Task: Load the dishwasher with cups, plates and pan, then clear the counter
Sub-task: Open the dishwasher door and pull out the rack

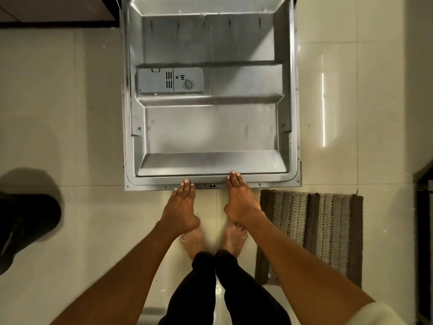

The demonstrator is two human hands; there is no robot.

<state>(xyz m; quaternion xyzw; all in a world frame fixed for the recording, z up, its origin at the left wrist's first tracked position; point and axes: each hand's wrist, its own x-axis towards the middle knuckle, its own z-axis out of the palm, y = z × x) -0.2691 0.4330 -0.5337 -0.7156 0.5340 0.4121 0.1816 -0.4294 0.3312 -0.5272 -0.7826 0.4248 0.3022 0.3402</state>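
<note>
Two hands, left hand [182,207] and right hand [241,198], touch the dishwasher door [210,127] edge.

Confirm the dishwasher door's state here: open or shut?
Open. The dishwasher door lies folded down flat, its steel inner face and detergent dispenser facing up. Left hand and right hand rest straight fingers on its near edge.

The dishwasher door [210,127] runs off the top edge, so the tub and racks behind it are out of view. Both thumbs are hidden under the left hand [181,207] and right hand [241,200]. A dark object [25,226] at the left edge is cut off and too blurred to identify. The person's forearms partly cover the rug [311,231].
</note>
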